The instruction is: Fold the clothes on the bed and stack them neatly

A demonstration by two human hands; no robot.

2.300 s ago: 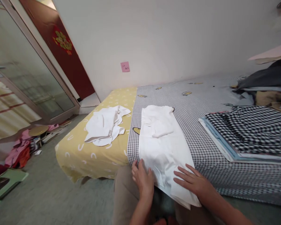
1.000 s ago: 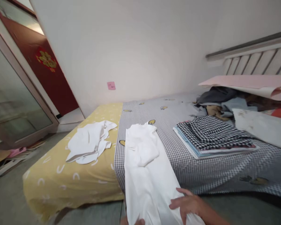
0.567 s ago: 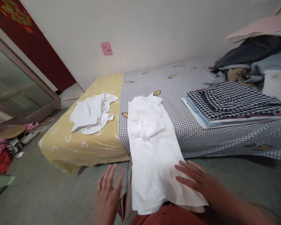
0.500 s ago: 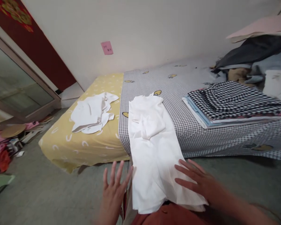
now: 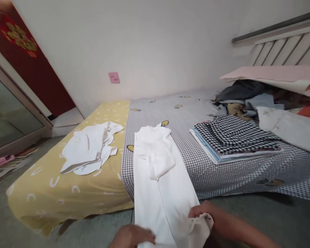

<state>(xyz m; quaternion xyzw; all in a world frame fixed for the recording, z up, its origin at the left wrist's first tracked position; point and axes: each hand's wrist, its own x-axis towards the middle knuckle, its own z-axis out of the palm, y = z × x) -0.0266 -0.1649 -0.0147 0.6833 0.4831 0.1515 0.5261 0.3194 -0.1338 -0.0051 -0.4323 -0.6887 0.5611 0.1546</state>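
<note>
A long white garment (image 5: 155, 193) lies lengthwise over the bed's front edge, its near end hanging toward me. Its upper part is folded inward in the middle. My right hand (image 5: 209, 217) is closed on the bunched lower right edge. At the lower left edge, my left hand (image 5: 135, 236) has its fingers curled onto the cloth, partly cut off by the bottom of the view. Farther left, another white piece of clothing (image 5: 84, 148) lies loosely on the yellow sheet.
The bed has a yellow cover (image 5: 41, 196) on the left and a checked cover (image 5: 196, 179) on the right. A stack of folded clothes (image 5: 235, 137) rests right of the garment. Beyond it is a heap of clothes (image 5: 237, 91) under a pink sheet (image 5: 268, 73), near a radiator (image 5: 286, 48).
Both hands were open with spread fingers beside the garment. They have closed on its near end, and the right edge is now bunched up. The view has tilted upward.
</note>
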